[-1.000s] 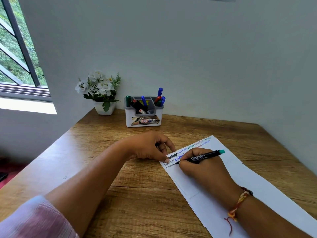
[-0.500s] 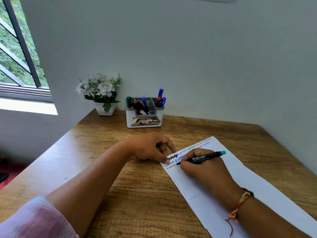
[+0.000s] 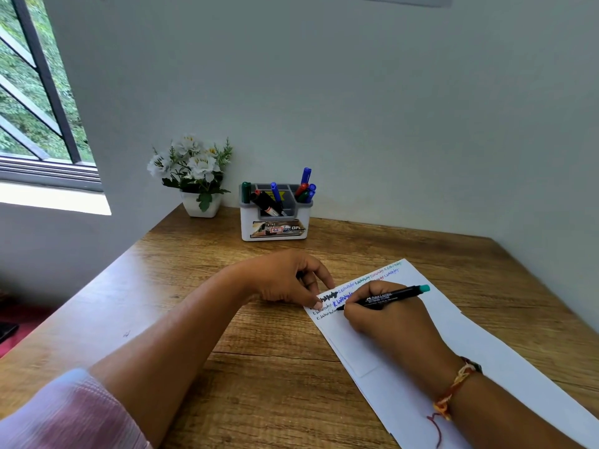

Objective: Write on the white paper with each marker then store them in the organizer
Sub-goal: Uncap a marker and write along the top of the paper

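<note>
My right hand [image 3: 385, 319] grips a black marker with a teal end [image 3: 389, 296], its tip touching the white paper [image 3: 486, 358] at the third written line. Lines of coloured writing cross the paper's top edge. My left hand [image 3: 285, 277] rests at the paper's top-left corner, fingertips pressing on it, fingers curled and holding nothing. A white and grey organizer [image 3: 275, 226] stands at the back of the wooden desk [image 3: 252, 367], with several markers in blue, red, green and black standing in its compartments.
A white pot of white flowers [image 3: 194, 176] sits left of the organizer by the wall. A window is at the far left. The desk's left edge runs diagonally; walls close in behind and on the right.
The marker tip has moved slightly along the line under my right hand. My left hand has stayed on the paper's corner.
</note>
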A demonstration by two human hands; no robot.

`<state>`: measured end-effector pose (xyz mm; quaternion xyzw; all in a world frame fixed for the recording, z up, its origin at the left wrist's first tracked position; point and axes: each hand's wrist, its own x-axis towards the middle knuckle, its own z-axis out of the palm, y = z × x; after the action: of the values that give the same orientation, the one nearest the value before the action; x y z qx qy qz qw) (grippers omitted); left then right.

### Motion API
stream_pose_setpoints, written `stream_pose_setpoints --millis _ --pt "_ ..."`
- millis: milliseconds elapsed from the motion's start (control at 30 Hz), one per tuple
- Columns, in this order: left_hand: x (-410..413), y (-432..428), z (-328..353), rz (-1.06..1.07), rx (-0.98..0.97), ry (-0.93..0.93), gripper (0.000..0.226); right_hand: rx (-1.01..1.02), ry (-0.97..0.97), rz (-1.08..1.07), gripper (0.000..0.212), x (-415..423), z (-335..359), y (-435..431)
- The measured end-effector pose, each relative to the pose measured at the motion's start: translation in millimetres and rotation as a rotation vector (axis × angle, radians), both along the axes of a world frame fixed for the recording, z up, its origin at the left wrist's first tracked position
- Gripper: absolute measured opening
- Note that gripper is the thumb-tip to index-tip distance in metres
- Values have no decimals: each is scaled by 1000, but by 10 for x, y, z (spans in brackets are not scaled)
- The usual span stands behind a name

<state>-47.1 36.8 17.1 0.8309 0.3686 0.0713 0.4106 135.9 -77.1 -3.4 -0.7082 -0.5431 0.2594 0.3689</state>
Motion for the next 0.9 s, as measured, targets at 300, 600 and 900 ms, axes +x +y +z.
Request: stream_pose_setpoints --millis 300,600,900 --pt "-4 -14 13 -8 12 4 38 -23 -17 40 2 -13 12 -6" --pt "4 -15 12 19 2 4 33 -19 91 -1 5 27 34 2" --pt "71 -88 49 416 -472 -612 22 95 669 23 12 113 167 3"
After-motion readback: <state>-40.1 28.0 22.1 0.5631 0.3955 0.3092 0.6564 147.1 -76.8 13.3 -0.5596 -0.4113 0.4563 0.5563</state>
